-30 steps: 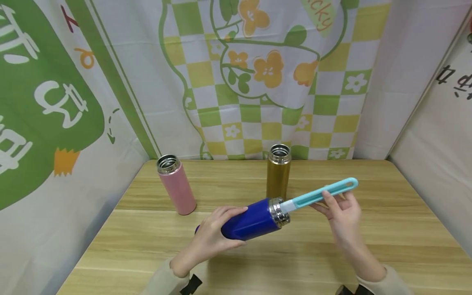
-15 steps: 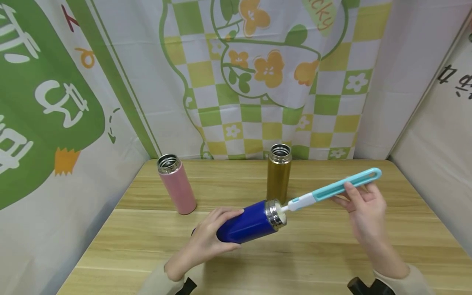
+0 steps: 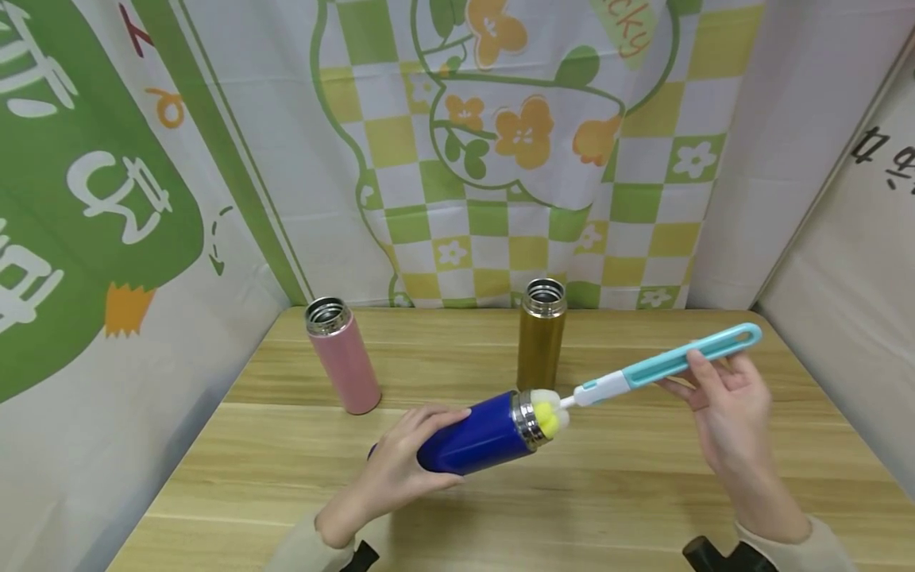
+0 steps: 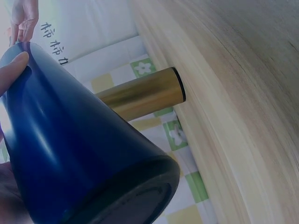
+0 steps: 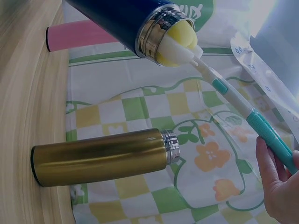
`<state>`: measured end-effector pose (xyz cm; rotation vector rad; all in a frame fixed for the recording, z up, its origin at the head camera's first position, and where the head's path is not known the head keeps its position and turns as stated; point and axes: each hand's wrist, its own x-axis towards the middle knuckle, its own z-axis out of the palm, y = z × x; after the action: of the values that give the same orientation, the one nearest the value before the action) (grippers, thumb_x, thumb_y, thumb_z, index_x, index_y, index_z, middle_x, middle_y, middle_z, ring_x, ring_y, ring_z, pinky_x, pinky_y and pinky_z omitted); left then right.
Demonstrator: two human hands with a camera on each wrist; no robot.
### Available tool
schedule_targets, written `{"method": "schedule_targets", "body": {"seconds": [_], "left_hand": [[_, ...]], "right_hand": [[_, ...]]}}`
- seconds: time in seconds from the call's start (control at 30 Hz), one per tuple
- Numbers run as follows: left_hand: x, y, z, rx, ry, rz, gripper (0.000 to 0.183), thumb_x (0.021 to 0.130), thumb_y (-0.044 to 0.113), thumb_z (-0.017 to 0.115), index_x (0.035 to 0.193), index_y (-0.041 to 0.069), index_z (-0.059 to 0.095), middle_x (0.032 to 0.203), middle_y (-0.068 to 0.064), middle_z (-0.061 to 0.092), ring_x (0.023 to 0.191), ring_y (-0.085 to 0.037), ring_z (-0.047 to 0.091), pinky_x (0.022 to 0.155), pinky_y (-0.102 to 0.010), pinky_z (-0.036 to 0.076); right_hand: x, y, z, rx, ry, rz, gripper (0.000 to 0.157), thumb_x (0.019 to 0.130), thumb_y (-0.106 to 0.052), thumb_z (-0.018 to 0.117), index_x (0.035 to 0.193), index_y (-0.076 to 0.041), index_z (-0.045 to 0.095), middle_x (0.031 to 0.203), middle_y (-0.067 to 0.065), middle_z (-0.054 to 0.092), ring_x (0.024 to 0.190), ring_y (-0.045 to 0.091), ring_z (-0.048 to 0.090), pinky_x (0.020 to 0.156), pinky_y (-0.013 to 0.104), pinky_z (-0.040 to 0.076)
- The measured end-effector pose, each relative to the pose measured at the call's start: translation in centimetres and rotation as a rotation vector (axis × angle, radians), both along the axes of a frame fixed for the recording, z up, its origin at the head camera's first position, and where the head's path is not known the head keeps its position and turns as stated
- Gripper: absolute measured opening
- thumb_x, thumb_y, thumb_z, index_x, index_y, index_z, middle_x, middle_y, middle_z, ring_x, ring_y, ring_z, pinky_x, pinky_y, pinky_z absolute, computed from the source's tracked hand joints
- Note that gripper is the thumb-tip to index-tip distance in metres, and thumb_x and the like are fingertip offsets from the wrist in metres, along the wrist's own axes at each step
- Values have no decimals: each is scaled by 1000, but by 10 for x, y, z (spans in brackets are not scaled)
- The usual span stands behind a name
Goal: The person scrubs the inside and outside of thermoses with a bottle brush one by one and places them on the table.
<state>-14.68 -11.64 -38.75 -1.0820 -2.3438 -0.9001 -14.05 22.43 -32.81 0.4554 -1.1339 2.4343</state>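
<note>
My left hand (image 3: 403,457) grips a blue thermos bottle (image 3: 475,435) round its body, tilted above the table with its steel mouth toward the right. The bottle's dark base faces the camera in the left wrist view. Between thumb and fingers, my right hand (image 3: 732,409) holds the turquoise handle of a bottle brush (image 3: 658,367). The brush's yellow and white sponge head (image 5: 180,44) sits partly in the bottle's mouth and bulges out over the rim. How far it reaches inside is hidden.
A pink thermos bottle (image 3: 345,361) stands uncapped at the left of the wooden table (image 3: 608,500). Behind the blue bottle's mouth stands a gold thermos bottle (image 3: 541,338), also uncapped. Printed cloth (image 3: 457,183) hangs along the table's back edge.
My right hand has moved right, drawing the brush outward, so its white neck and part of the sponge head now show. The blue bottle has shifted slightly left.
</note>
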Motion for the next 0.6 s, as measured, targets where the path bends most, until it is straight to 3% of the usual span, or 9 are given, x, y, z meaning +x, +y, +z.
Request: {"method": "schedule_targets", "body": {"seconds": [0.37, 0.53, 0.6], "left_hand": [[0, 3, 3, -5, 39, 31, 76, 52, 27, 84, 120, 18, 53, 110, -3, 57, 97, -18, 53, 76, -37, 46], [-1, 4, 3, -10, 62, 38, 77, 49, 26, 85, 119, 17, 54, 109, -4, 57, 95, -19, 53, 75, -38, 46], [-1, 4, 3, -12, 59, 42, 78, 49, 25, 85, 119, 17, 54, 110, -3, 57, 96, -19, 53, 76, -38, 46]], "right_hand": [[-1, -9, -7, 11, -14, -38, 13, 86, 12, 44, 96, 5, 49, 82, 13, 63, 76, 22, 64, 69, 34, 51], [-1, -14, -9, 76, -35, -50, 12, 86, 8, 46, 96, 3, 48, 83, 10, 63, 78, 19, 63, 71, 32, 50], [-6, -10, -20, 101, -6, -20, 13, 87, 8, 44, 99, 4, 46, 86, 12, 63, 81, 21, 63, 73, 34, 50]]}}
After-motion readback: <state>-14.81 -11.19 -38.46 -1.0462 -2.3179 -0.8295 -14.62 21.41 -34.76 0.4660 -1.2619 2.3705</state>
